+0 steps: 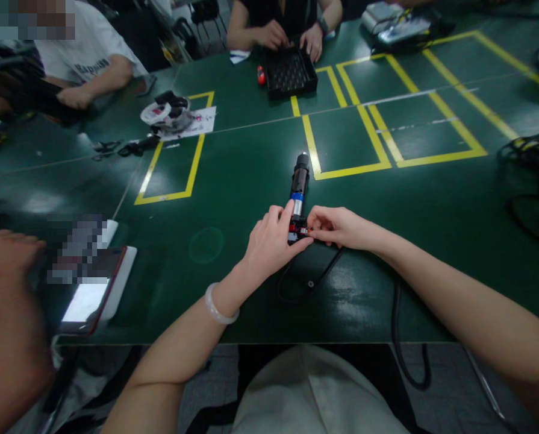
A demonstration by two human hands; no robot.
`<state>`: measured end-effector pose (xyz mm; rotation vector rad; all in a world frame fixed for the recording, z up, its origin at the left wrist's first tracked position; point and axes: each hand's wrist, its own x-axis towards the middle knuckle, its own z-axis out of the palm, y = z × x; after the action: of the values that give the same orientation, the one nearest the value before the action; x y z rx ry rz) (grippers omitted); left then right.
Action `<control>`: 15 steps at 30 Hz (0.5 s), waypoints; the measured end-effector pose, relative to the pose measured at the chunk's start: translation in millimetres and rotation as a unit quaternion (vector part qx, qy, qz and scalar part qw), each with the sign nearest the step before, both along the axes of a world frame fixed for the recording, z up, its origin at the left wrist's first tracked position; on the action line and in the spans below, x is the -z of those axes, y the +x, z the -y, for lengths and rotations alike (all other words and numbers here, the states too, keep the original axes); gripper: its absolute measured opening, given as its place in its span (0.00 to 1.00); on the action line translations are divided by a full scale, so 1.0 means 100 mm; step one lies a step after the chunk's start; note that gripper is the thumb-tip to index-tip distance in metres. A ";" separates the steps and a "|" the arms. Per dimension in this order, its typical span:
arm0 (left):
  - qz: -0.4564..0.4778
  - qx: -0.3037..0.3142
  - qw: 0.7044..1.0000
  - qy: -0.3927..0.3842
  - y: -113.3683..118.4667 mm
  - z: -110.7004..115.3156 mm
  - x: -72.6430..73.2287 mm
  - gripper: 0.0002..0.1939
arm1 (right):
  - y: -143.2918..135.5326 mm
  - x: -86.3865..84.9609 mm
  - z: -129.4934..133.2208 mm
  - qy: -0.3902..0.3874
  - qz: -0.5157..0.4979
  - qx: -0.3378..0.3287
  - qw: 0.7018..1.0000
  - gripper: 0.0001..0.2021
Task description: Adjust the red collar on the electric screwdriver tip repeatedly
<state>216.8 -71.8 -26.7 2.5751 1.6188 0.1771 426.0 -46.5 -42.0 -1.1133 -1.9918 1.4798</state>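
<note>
A black cylindrical tool (300, 175) with a blue ring and a silver section lies on the green table, its narrow tip pointing away from me. My left hand (271, 238) is closed around its near end, thumb and fingers on either side. Small red and silver parts (300, 229) show between my two hands. On the right, my right hand (336, 226) pinches at these parts with thumb and forefinger; what exactly sits in the pinch is too small to tell. A thin black cable (327, 268) loops on the table just below my hands.
Yellow tape (350, 172) marks rectangles on the green table (233, 175). Two phones (93, 289) lie at left beside another person's arm (7, 301). Across the table, a person's hands work over a black tray (291, 90). Cables (531, 163) are heaped at right.
</note>
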 end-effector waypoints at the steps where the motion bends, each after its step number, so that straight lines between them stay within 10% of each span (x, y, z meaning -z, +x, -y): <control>1: 0.000 0.000 1.000 0.001 0.00 0.00 0.00 0.42 | 0.00 0.01 -0.01 0.004 -0.003 0.002 1.000 0.08; 15: 0.004 -0.021 1.000 0.016 0.03 0.01 0.02 0.39 | 0.00 0.05 -0.04 -0.102 -0.125 0.022 0.987 0.08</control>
<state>219.6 -73.1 -28.9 2.5625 1.6814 0.2189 426.5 -42.8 -47.3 -0.9873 -1.6658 1.7372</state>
